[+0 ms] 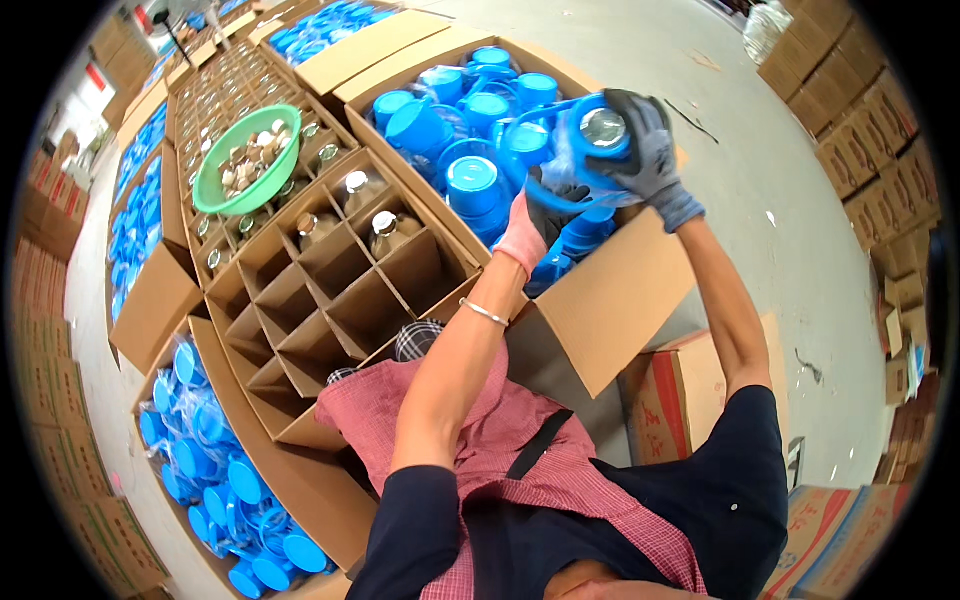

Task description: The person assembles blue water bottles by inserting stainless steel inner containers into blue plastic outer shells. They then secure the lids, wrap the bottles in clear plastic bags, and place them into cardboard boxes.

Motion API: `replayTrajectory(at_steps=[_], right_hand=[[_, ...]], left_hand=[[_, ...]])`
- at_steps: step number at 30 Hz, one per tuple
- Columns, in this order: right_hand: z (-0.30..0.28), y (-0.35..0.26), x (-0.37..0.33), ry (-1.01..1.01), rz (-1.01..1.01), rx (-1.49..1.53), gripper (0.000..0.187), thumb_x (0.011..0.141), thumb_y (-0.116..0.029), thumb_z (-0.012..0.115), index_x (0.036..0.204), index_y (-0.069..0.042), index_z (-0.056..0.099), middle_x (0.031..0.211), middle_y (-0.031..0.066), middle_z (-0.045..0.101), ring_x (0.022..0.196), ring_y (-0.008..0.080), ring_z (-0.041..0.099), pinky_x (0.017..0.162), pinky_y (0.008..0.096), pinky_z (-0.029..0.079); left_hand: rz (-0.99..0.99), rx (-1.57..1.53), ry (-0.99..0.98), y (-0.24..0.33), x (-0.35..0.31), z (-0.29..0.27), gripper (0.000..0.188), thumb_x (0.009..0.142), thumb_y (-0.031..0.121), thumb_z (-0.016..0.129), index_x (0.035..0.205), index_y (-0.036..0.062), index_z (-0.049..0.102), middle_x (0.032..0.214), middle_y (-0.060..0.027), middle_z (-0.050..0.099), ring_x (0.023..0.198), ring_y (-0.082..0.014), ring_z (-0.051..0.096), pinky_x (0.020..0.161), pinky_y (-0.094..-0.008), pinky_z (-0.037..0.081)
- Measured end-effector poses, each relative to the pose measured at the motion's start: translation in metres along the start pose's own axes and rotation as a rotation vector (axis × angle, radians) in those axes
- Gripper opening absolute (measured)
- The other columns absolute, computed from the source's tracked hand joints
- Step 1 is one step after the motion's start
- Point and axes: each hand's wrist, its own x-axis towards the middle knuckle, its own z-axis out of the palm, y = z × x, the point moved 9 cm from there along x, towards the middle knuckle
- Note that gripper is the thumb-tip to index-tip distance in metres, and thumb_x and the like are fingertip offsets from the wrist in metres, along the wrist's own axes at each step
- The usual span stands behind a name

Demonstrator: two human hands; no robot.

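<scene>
Across the concrete floor stand open brown cardboard boxes: one with cardboard dividers (330, 290) holding a few glass jars (385, 232), another (600, 300) full of blue plastic lids. Over this one, the gloved right hand (648, 150) grasps a blue lidded jar (600, 135); the gloved left hand (545, 205) grips its blue plastic handle (560, 178) beneath.
</scene>
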Motion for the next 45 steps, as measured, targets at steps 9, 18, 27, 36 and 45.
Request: replayTrajectory(at_steps=[9,18,27,36,45], right_hand=[[0.062,0.299,-0.123,-0.236,0.591,0.336,0.043,0.094,-0.027,0.06,0.132,-0.008,0.054,0.125,0.0097,0.057,0.114,0.0194,0.056,0.099,0.0331,0.045],[0.201,0.358,-0.237,-0.496,1.125,0.431,0.047,0.089,-0.035,0.065,0.12,-0.001,0.061,0.111,0.0089,0.064,0.102,0.0198,0.057,0.09,0.0365,0.046],[0.165,0.181,-0.179,-0.788,0.646,0.089,0.041,0.092,-0.029,0.064,0.119,0.001,0.06,0.115,0.0132,0.063,0.107,0.024,0.058,0.093,0.0367,0.044],[0.137,0.103,-0.142,-0.814,0.344,-0.214,0.047,0.094,-0.03,0.06,0.128,0.001,0.053,0.125,0.0178,0.053,0.114,0.0297,0.053,0.096,0.0386,0.042],[0.141,-0.219,-0.018,-0.468,-0.13,0.179,0.043,0.082,-0.013,0.069,0.124,-0.005,0.058,0.128,0.0191,0.055,0.123,0.0359,0.049,0.104,0.0439,0.038]], left_hand=[[0.739,0.777,0.676,0.193,-0.439,-0.078,0.038,0.101,0.015,0.037,0.132,-0.0054,0.045,0.125,-0.0182,0.057,0.116,-0.0285,0.058,0.102,-0.0371,0.046],[0.504,0.242,1.528,-0.129,-0.759,-0.275,0.046,0.099,0.033,0.046,0.13,-0.0007,0.051,0.121,-0.0134,0.06,0.112,-0.0248,0.06,0.097,-0.0384,0.047],[-0.365,0.353,1.973,-0.233,-0.772,-0.382,0.067,0.087,0.051,0.056,0.124,-0.0046,0.055,0.123,-0.026,0.059,0.115,-0.0414,0.055,0.097,-0.041,0.042],[-0.581,1.048,1.346,-0.102,-0.625,-0.441,0.064,0.087,0.041,0.061,0.133,-0.0012,0.046,0.128,-0.0196,0.057,0.119,-0.0368,0.054,0.098,-0.0421,0.044],[-0.675,1.167,1.563,-0.085,-0.643,-0.455,0.042,0.081,0.028,0.06,0.11,-0.003,0.062,0.115,-0.0235,0.062,0.107,-0.0378,0.06,0.09,-0.0445,0.049]])
